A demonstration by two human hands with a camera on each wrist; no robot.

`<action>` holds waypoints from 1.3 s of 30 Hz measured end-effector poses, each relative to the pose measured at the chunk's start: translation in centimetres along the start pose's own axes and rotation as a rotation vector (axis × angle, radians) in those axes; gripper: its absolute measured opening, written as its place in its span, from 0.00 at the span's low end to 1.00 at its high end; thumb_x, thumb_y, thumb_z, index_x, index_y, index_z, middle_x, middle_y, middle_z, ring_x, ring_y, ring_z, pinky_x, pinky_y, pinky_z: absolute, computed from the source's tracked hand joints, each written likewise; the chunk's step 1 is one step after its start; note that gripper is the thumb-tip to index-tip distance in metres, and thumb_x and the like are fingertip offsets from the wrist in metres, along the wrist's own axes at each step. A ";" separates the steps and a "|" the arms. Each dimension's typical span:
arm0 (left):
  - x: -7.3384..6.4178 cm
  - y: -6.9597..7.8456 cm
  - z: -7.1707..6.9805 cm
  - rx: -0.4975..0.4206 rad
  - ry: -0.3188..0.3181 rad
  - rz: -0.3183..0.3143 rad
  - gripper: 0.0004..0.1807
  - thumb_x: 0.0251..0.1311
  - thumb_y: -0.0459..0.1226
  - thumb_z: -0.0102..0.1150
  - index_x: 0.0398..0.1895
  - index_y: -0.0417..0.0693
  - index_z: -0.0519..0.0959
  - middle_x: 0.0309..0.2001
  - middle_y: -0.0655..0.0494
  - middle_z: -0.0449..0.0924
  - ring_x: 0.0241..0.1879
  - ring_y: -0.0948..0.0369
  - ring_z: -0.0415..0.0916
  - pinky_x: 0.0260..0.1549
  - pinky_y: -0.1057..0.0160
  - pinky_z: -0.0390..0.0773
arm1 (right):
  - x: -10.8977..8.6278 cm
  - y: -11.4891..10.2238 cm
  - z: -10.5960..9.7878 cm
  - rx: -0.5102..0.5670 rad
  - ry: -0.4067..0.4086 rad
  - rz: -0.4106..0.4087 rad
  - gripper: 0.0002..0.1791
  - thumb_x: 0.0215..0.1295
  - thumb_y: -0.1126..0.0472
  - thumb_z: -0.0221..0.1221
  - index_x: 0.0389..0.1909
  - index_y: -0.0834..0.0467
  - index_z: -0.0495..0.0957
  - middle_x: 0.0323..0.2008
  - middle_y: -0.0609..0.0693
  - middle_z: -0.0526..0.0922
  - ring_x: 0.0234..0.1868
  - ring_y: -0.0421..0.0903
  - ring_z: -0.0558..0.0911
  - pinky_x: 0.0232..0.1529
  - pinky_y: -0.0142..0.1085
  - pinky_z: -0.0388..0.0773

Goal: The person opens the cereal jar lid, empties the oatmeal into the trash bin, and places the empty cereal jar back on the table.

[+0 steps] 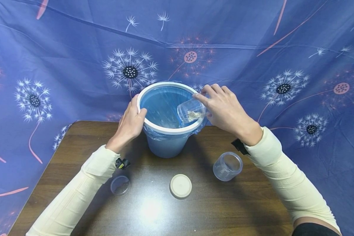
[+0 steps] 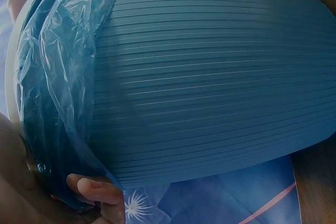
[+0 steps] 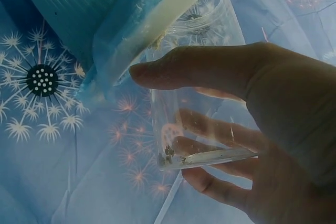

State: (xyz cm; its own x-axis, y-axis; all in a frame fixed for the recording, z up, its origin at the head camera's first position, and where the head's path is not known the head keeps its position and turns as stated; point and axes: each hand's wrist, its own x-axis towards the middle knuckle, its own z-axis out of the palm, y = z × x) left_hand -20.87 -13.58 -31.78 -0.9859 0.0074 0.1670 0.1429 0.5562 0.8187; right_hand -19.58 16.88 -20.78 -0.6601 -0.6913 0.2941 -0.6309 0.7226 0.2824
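A blue ribbed trash bin (image 1: 167, 146) with a white rim ring (image 1: 171, 131) stands on the table, lined with a thin blue plastic bag (image 2: 65, 66). My left hand (image 1: 131, 122) grips the rim on its left side, thumb over the top and fingers outside against the bag. In my right hand (image 1: 227, 109) is a clear plastic jar (image 1: 187, 108), tipped over the bin's right rim with its mouth toward the inside. Pale crumbly scraps (image 1: 193, 115) lie along the jar's lower wall. Thumb and fingers wrap the jar near its base in the right wrist view.
On the wooden table (image 1: 91, 141), a second clear jar (image 1: 227, 166) stands upright at right, without a lid. A cream round lid (image 1: 180, 186) lies in front of the bin, and a clear lid (image 1: 120, 185) near my left forearm. A blue dandelion-print cloth (image 1: 224, 39) hangs behind.
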 end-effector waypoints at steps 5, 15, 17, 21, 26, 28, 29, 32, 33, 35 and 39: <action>0.0 0.0 0.0 -0.003 0.003 0.003 0.38 0.76 0.42 0.44 0.87 0.47 0.52 0.79 0.38 0.63 0.77 0.41 0.62 0.74 0.37 0.64 | 0.2 0.0 0.0 -0.004 -0.006 -0.005 0.35 0.56 0.72 0.72 0.68 0.56 0.81 0.58 0.62 0.79 0.58 0.65 0.77 0.56 0.58 0.78; 0.1 0.0 -0.1 -0.002 -0.008 -0.008 0.38 0.77 0.43 0.44 0.87 0.47 0.51 0.79 0.38 0.62 0.78 0.40 0.61 0.74 0.37 0.62 | 0.5 0.0 0.0 -0.032 -0.010 -0.023 0.33 0.57 0.73 0.70 0.66 0.54 0.82 0.56 0.63 0.79 0.57 0.65 0.77 0.54 0.57 0.78; 0.1 0.0 -0.1 -0.003 -0.007 -0.007 0.38 0.77 0.43 0.44 0.87 0.47 0.51 0.79 0.38 0.62 0.78 0.40 0.61 0.74 0.37 0.62 | 0.5 0.0 0.0 -0.032 -0.011 -0.023 0.33 0.57 0.73 0.71 0.66 0.54 0.82 0.56 0.63 0.79 0.57 0.65 0.77 0.55 0.57 0.78; 0.1 0.0 -0.1 -0.002 -0.007 -0.007 0.38 0.77 0.42 0.44 0.87 0.46 0.51 0.79 0.38 0.62 0.78 0.40 0.61 0.74 0.36 0.63 | 0.6 -0.1 0.0 -0.026 -0.009 -0.023 0.31 0.60 0.73 0.69 0.66 0.54 0.82 0.57 0.62 0.79 0.58 0.65 0.77 0.56 0.57 0.78; 0.2 0.0 -0.1 0.002 -0.006 -0.008 0.38 0.77 0.43 0.44 0.87 0.46 0.51 0.79 0.38 0.62 0.78 0.40 0.61 0.74 0.36 0.63 | 0.6 -0.2 -0.1 -0.031 -0.004 -0.032 0.27 0.66 0.72 0.67 0.65 0.54 0.82 0.57 0.63 0.79 0.58 0.65 0.77 0.55 0.57 0.78; 0.2 -0.1 -0.1 0.002 -0.004 -0.008 0.38 0.76 0.43 0.44 0.87 0.47 0.51 0.79 0.38 0.62 0.78 0.40 0.61 0.74 0.36 0.63 | 0.7 -0.2 -0.1 -0.043 0.002 -0.036 0.27 0.66 0.73 0.67 0.65 0.53 0.82 0.57 0.63 0.78 0.58 0.65 0.77 0.55 0.57 0.78; 0.2 -0.1 -0.1 0.001 -0.005 -0.007 0.38 0.76 0.43 0.44 0.87 0.47 0.51 0.79 0.38 0.62 0.78 0.40 0.61 0.74 0.36 0.63 | 0.7 -0.2 -0.1 -0.049 0.005 -0.039 0.27 0.65 0.73 0.67 0.64 0.53 0.82 0.57 0.63 0.78 0.58 0.65 0.77 0.54 0.57 0.78; 0.2 0.0 -0.1 0.000 -0.006 -0.009 0.38 0.77 0.43 0.44 0.87 0.47 0.51 0.79 0.38 0.62 0.78 0.40 0.61 0.74 0.36 0.63 | 0.8 -0.2 -0.1 -0.064 0.011 -0.050 0.28 0.64 0.75 0.67 0.64 0.53 0.83 0.57 0.64 0.78 0.59 0.65 0.77 0.53 0.56 0.78; 0.2 0.0 -0.1 0.001 -0.007 -0.009 0.38 0.77 0.43 0.44 0.87 0.47 0.51 0.79 0.38 0.62 0.78 0.40 0.61 0.74 0.36 0.63 | 0.8 -0.2 -0.1 -0.068 0.013 -0.053 0.28 0.63 0.75 0.67 0.63 0.53 0.83 0.56 0.64 0.78 0.59 0.65 0.77 0.53 0.56 0.78; 0.2 0.0 -0.1 0.001 -0.010 -0.011 0.39 0.77 0.43 0.44 0.87 0.47 0.51 0.79 0.38 0.62 0.78 0.40 0.61 0.74 0.36 0.63 | 0.9 -0.2 -0.1 -0.075 0.018 -0.057 0.28 0.63 0.76 0.65 0.63 0.53 0.84 0.56 0.64 0.78 0.59 0.65 0.77 0.53 0.56 0.78; 0.2 0.0 -0.1 0.001 -0.012 -0.013 0.39 0.77 0.43 0.44 0.87 0.46 0.50 0.79 0.38 0.62 0.78 0.40 0.61 0.74 0.36 0.63 | 1.0 -0.2 -0.1 -0.084 0.019 -0.064 0.28 0.64 0.78 0.62 0.63 0.53 0.84 0.57 0.64 0.78 0.59 0.65 0.77 0.54 0.56 0.78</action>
State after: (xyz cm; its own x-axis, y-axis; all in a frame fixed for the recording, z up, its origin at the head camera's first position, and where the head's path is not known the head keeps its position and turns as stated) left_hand -21.07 -13.71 -31.69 -0.9886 0.0107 0.1500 0.1305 0.5570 0.8202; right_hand -20.03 16.03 -20.43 -0.6113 -0.7362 0.2903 -0.6343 0.6752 0.3767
